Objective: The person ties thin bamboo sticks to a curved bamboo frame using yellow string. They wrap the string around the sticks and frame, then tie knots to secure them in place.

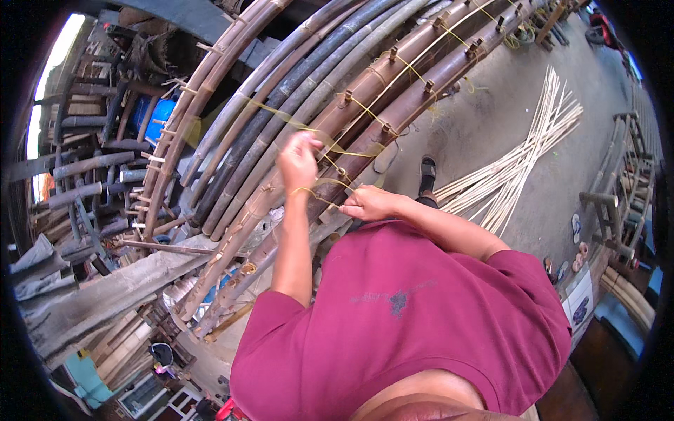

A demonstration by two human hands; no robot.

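Two thick brown bamboo poles [365, 147] run side by side in front of me, with short pegs standing up from them and yellow ties crossing between them. My left hand [300, 163] is raised over the nearer stretch of the poles, its fingers closed on a yellow plastic strip [281, 114]. The strip's loose length is smeared by motion and trails off to the left and right. My right hand [369, 203] is closed in a pinch at the poles' right side, on a yellow strip that loops around a peg [342, 171] between both hands.
Several grey and dark bamboo poles [263, 123] lie to the left, beside a curved pegged ladder-like frame [168, 151]. Pale thin bamboo sticks [516, 165] lie crossed on the concrete floor at right. A blue container [161, 116] stands among the stacked wood at far left.
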